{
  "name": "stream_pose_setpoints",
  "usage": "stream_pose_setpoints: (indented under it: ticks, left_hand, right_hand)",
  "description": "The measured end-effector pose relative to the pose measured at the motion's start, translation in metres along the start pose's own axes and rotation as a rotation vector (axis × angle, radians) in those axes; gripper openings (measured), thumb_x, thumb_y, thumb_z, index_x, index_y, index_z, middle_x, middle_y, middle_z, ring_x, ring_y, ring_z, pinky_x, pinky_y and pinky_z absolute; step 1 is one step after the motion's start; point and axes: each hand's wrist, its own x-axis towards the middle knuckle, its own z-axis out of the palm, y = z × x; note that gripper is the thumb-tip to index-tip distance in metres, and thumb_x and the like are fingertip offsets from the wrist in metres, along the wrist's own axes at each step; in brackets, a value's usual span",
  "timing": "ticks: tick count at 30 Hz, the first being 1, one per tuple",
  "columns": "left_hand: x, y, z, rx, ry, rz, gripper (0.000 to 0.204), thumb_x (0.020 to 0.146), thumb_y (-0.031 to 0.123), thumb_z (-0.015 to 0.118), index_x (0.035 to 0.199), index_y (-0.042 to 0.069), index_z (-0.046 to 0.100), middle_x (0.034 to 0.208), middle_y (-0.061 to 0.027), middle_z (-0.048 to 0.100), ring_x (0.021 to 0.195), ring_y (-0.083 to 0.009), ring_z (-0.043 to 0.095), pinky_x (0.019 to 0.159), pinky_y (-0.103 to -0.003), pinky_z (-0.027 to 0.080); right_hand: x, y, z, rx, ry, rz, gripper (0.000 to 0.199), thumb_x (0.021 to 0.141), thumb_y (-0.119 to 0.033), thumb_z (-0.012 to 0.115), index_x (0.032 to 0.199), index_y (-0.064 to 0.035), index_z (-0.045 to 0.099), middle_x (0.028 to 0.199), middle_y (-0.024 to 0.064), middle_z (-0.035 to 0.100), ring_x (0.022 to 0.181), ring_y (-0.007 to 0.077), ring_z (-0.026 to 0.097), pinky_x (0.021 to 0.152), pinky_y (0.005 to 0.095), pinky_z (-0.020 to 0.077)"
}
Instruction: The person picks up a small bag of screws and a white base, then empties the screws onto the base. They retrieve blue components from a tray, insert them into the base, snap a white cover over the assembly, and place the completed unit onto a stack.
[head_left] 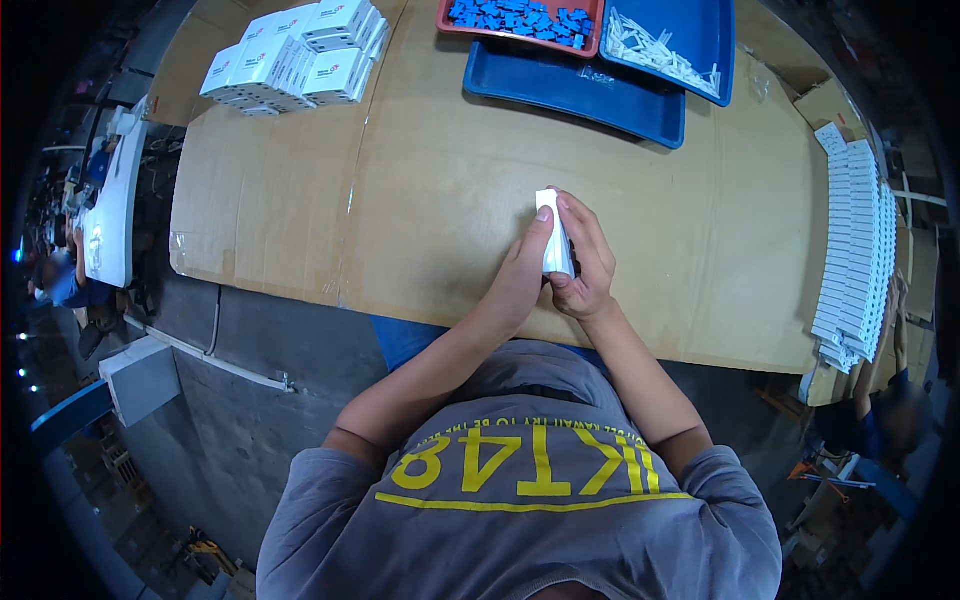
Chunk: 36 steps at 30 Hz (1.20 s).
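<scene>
A small white box (547,240) is held upright between my two hands, a little above the cardboard-covered table (430,200) near its front edge. My left hand (521,268) grips its left side, the thumb lying along the white face. Around its right side curl the fingers of my right hand (592,252), with that thumb at the lower end. Part of the box is hidden by my fingers, so I cannot see what is inside it.
Stacked white boxes (290,62) stand at the far left. At the back are a red tray (520,36) of blue plastic pieces, a blue tray (713,45) of slim white pieces and another blue tray (570,95). Long stacks of white boxes (850,255) line the right edge, beside another person's arm (888,325).
</scene>
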Motion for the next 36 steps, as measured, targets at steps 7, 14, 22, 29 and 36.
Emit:
stream_pose_setpoints:
  ticks: [7,14,22,29,36]
  left_hand:
    - [0.002,-0.003,-0.004,0.002,0.002,0.014,0.06,0.109,0.06,0.04,0.14,0.009,0.048,0.122,-0.0055,0.063,0.11,-0.0141,0.065,0.092,-0.032,0.054]
    - [0.002,0.0,-0.006,-0.066,0.009,0.032,0.056,0.109,0.059,0.04,0.141,0.013,0.049,0.124,-0.0043,0.063,0.112,-0.0138,0.065,0.093,-0.033,0.054]
    - [0.006,0.009,-0.005,0.045,0.167,0.304,0.065,0.113,0.041,0.04,0.163,0.001,0.027,0.137,-0.0128,0.054,0.116,-0.0151,0.057,0.103,-0.03,0.045]
    - [0.011,0.006,-0.015,0.171,0.167,0.457,0.064,0.114,0.032,0.036,0.167,0.002,0.016,0.151,-0.0154,0.043,0.133,-0.0198,0.045,0.114,-0.03,0.035]
    - [0.008,0.001,-0.009,0.185,0.184,0.537,0.072,0.114,0.051,0.029,0.168,0.006,0.015,0.147,-0.0165,0.044,0.139,-0.0229,0.043,0.12,-0.037,0.031]
  right_hand:
    - [0.006,-0.002,0.001,-0.012,0.021,-0.028,0.084,0.106,-0.059,0.048,0.132,0.0195,0.059,0.132,0.039,0.06,0.118,0.0482,0.065,0.098,0.0473,0.0554]
    - [0.012,0.003,0.0,0.052,-0.057,0.019,0.082,0.107,-0.061,0.044,0.139,0.0134,0.057,0.139,0.033,0.059,0.127,0.0436,0.062,0.106,0.048,0.0498]
    - [0.025,-0.023,-0.016,0.329,-0.116,0.502,0.054,0.107,-0.035,0.059,0.144,0.0034,0.058,0.152,0.0223,0.054,0.141,0.0345,0.053,0.115,0.0422,0.0433]
    - [0.023,-0.033,-0.009,0.12,-0.271,0.472,0.051,0.098,-0.012,0.072,0.146,-0.0013,0.058,0.152,0.0213,0.055,0.138,0.0357,0.057,0.113,0.039,0.0465]
    - [0.018,-0.04,0.006,0.119,-0.167,0.441,0.051,0.097,-0.006,0.07,0.146,0.0014,0.057,0.15,0.0255,0.056,0.137,0.0399,0.057,0.111,0.0408,0.049]
